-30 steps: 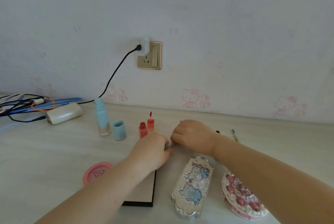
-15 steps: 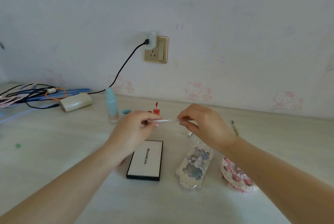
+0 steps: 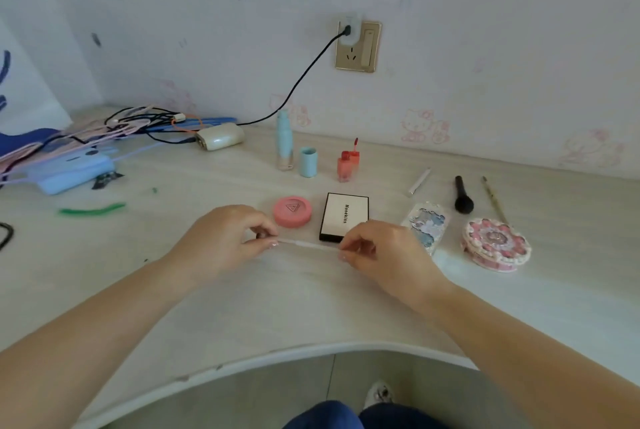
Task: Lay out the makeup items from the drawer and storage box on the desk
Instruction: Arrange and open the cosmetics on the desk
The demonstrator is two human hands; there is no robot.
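Upper middle of the frame, a gold wall socket (image 3: 358, 47) holds a white plug, its black cable (image 3: 304, 73) dropping to the desk (image 3: 242, 307). At left, a tangle of cords (image 3: 104, 130), a cream charger (image 3: 220, 136), a blue device (image 3: 74, 172), a green strip (image 3: 91, 209).

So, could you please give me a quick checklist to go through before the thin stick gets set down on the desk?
1. Left hand pinches one end of the thin pale stick: ok.
2. Right hand pinches the other end: ok.
3. Stick held level, lifted off the desk: cannot tell whether it touches.
4. Bare desk in front of the hands for laying it down: ok.
5. Stick apart from the pink compact and the white palette: cannot tell, the right hand covers the palette's near corner.
6. Stick capped: cannot tell.
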